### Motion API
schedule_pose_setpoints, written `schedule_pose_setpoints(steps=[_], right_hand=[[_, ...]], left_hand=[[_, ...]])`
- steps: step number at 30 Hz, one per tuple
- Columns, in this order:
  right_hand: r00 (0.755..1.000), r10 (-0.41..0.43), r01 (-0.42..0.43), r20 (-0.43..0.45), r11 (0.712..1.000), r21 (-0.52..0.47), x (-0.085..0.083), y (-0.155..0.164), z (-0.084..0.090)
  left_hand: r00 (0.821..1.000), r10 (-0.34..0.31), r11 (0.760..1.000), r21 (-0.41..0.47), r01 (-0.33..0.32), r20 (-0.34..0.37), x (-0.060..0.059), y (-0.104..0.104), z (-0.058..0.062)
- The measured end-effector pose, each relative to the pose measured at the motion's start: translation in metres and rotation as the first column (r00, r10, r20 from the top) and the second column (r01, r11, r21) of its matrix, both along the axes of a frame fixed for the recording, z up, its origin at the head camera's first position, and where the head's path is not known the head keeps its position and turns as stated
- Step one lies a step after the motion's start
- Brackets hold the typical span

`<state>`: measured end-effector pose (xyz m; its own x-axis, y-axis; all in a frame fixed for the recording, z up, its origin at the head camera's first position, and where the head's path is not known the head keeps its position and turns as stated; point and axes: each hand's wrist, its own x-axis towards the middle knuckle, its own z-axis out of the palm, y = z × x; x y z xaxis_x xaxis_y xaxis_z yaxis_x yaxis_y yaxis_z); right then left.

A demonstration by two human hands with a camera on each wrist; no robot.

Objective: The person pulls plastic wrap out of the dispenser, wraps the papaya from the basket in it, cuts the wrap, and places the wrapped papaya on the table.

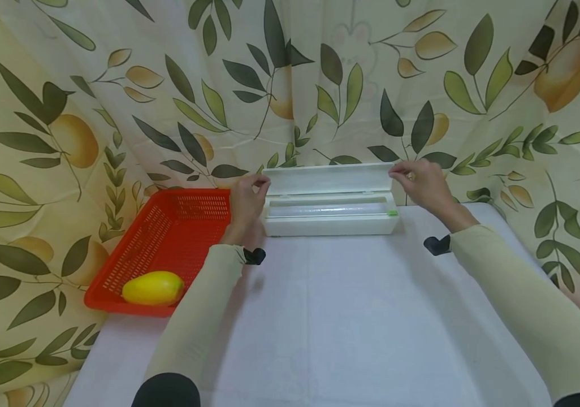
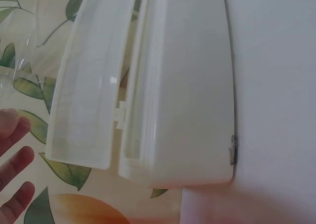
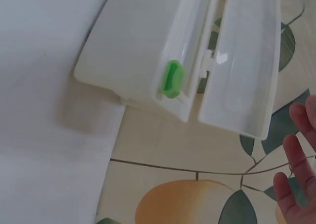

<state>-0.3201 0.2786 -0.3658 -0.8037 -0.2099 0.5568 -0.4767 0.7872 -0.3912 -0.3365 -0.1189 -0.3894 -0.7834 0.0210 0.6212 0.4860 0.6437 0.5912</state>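
Note:
A white cling film dispenser (image 1: 330, 226) stands at the back of the table with its lid (image 1: 328, 180) raised. Inside lies a roll of clear film (image 1: 320, 210), and a green slide cutter (image 3: 173, 79) sits at the right end of its edge. Beside the left end of the lid, my left hand (image 1: 247, 202) pinches thumb against index finger. Clear cling film (image 2: 20, 61) shows faintly above those fingertips in the left wrist view. My right hand (image 1: 424, 186) pinches likewise at the lid's right end; the film there is too transparent to make out.
Left of the dispenser is a red plastic basket (image 1: 168, 243) holding a yellow oval fruit (image 1: 153, 288). White cloth covers the table (image 1: 351, 322). A leaf-patterned curtain (image 1: 351, 73) hangs directly behind the dispenser and along the sides.

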Motion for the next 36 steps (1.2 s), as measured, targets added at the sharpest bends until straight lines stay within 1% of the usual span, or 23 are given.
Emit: schedule_pose_setpoints(steps=[4,6,9,15,20,27,36], right_hand=[[1.0,-0.001,0.001,-0.01,1.0,0.005,0.001,0.0,0.006],[1.0,-0.006,0.006,0.0,1.0,0.004,0.001,0.0,0.009],[1.0,-0.011,0.011,0.006,1.0,0.005,0.001,0.0,0.012],[1.0,-0.025,0.024,0.016,1.0,0.008,0.0,0.001,0.015],[1.0,-0.026,0.026,-0.004,1.0,0.018,0.002,0.001,0.018],[0.999,-0.006,0.006,-0.033,1.0,0.018,0.005,0.001,0.024],[0.999,-0.01,0.011,-0.031,0.999,0.034,0.005,0.001,0.031]], left_hand=[[1.0,0.004,1.0,-0.015,-0.004,-0.013,-0.001,0.0,0.005],[1.0,0.01,1.0,-0.02,-0.01,-0.017,-0.002,-0.001,0.007],[1.0,0.018,1.0,-0.024,-0.018,-0.015,-0.003,0.0,0.01],[1.0,0.012,1.0,-0.02,-0.012,-0.017,-0.001,0.001,0.015],[0.999,0.007,1.0,-0.015,-0.008,-0.039,0.001,0.001,0.02],[0.997,-0.003,1.0,-0.005,0.003,-0.08,0.003,0.0,0.026],[0.998,0.015,1.0,-0.012,-0.016,-0.058,0.005,0.0,0.034]])
